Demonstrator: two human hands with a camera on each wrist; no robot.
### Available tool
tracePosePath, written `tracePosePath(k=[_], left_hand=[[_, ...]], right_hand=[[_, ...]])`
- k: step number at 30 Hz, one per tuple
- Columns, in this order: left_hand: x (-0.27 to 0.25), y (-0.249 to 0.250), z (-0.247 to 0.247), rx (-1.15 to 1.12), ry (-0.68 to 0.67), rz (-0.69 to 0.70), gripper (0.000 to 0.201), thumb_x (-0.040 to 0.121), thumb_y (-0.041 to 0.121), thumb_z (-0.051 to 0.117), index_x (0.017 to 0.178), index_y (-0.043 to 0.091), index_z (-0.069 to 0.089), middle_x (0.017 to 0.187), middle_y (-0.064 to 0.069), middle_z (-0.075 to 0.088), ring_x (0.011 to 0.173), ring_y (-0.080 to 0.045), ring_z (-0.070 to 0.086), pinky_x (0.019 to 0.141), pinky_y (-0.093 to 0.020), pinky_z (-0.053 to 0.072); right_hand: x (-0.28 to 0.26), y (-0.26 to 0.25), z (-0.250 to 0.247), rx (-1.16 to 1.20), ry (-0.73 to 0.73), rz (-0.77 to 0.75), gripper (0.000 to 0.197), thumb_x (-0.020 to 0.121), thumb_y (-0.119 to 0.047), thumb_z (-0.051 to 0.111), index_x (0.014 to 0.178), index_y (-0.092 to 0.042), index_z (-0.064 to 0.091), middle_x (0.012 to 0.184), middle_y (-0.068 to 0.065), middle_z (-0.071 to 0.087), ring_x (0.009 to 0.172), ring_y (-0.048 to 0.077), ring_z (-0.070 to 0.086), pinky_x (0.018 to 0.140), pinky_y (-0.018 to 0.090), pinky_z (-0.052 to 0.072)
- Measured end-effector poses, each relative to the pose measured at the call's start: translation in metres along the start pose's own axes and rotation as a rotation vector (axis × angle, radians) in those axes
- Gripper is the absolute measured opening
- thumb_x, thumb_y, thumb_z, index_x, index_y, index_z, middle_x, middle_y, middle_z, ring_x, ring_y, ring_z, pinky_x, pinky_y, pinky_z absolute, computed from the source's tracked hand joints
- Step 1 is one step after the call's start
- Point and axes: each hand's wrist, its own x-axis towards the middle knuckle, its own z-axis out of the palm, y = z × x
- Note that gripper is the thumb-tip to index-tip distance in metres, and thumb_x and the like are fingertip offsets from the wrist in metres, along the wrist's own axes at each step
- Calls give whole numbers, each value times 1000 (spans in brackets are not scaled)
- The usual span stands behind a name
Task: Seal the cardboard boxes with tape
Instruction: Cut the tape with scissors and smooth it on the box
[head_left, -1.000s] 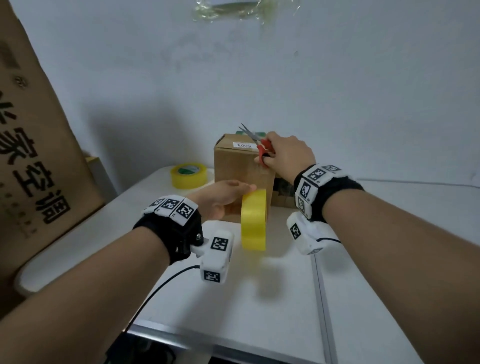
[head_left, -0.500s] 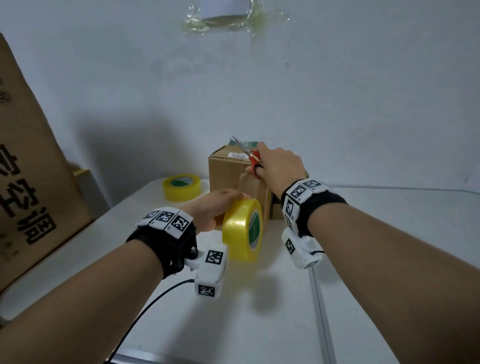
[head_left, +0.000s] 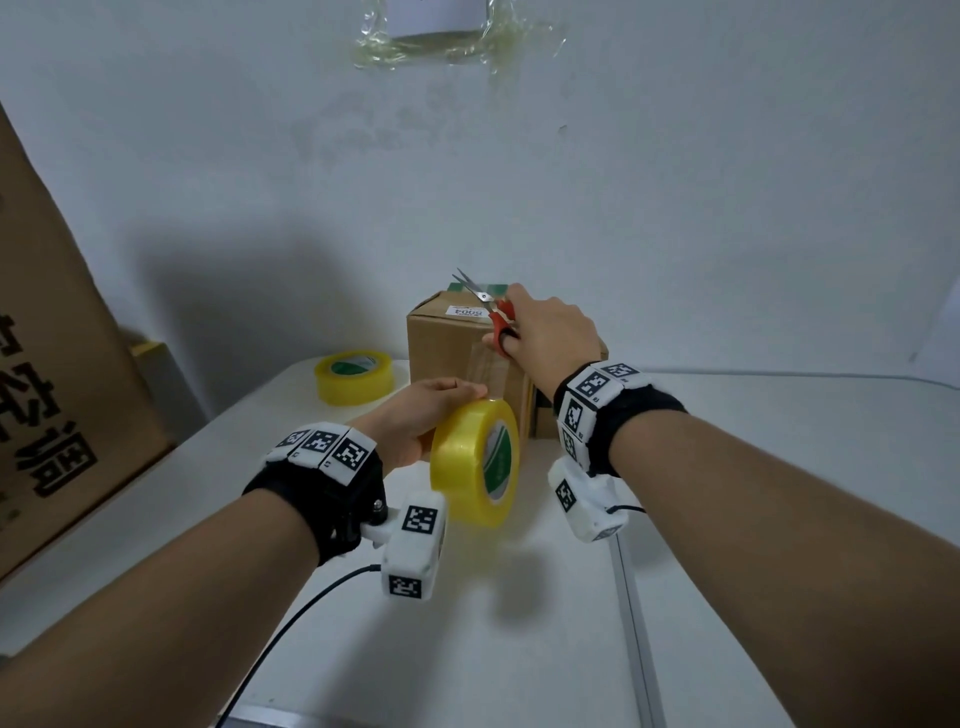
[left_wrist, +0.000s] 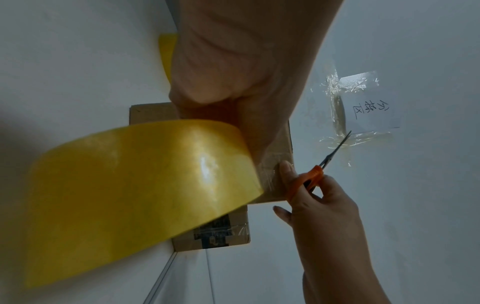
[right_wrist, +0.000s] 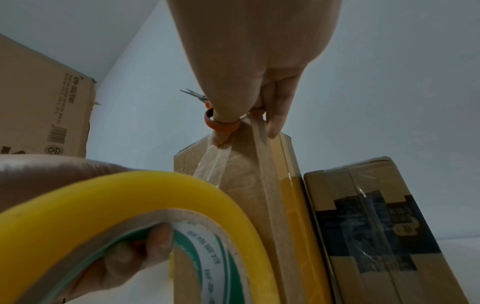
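At the far left a large printed carton (head_left: 47, 374) leans by the wall. To its right, a spare yellow tape roll (head_left: 354, 376) lies flat on the white desk (head_left: 519, 623), near the far edge. The left hand (head_left: 415, 415) grips the working tape roll (head_left: 475, 462), fingers curled through its core, holding it on edge above the desk just in front of the cardboard box (head_left: 452, 343). A clear strip of tape (head_left: 488, 371) runs from the roll up the box's near face. The right hand (head_left: 550, 332) rests at the box's top near edge, fingers through the orange handles of the scissors (head_left: 491, 309), blades pointing far-left, fingertips touching the strip. A smaller taped box (right_wrist: 376, 226) sits against the right side.
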Motion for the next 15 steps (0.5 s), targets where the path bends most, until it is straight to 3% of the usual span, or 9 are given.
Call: tracePosePath(k=[2, 4, 7, 10, 12, 15], left_hand=[[1, 0, -1, 1, -3, 2, 31, 88, 31, 69, 112, 11, 67, 109, -16, 71, 100, -35, 69, 91, -53, 54], [1, 0, -1, 3, 7, 11, 32, 90, 33, 68, 113, 10, 67, 108, -16, 72, 99, -34, 70, 90, -51, 55], [1, 0, 0, 2, 7, 36, 34, 92, 32, 65, 116, 8, 66, 112, -18, 70, 102, -35, 68, 91, -49, 55], [1, 1, 1, 14, -6, 32, 33, 93, 33, 64, 116, 9, 66, 112, -17, 70, 102, -33, 68, 89, -47, 56], [1, 0, 0, 19, -3, 33, 33, 92, 33, 65, 115, 9, 67, 111, -16, 70, 101, -32, 69, 89, -48, 56], [2, -2, -2, 12, -6, 40, 33, 91, 33, 67, 115, 9, 67, 112, -16, 70, 102, -33, 69, 91, -51, 54]], right_hand=[[-1, 0, 0, 18, 4, 16, 36, 96, -42, 56, 120, -16, 47, 100, 8, 64, 77, 24, 47, 65, 31, 33], [2, 0, -1, 52, -17, 29, 37, 96, -41, 56, 121, -16, 47, 102, 9, 64, 84, 27, 56, 66, 32, 36], [6, 1, -2, 243, -73, 76, 37, 93, -38, 59, 121, -16, 51, 106, 10, 66, 95, 31, 62, 74, 35, 48], [4, 8, -7, 546, 65, 190, 38, 91, -34, 63, 125, -19, 54, 114, 4, 67, 102, 22, 61, 81, 27, 46], [2, 10, -15, 619, 116, 234, 36, 90, -36, 65, 122, -20, 58, 110, 0, 68, 96, 14, 61, 75, 18, 44], [-8, 11, -34, 784, -131, 265, 35, 90, -38, 67, 115, -16, 56, 85, 3, 75, 70, 11, 67, 62, 17, 51]])
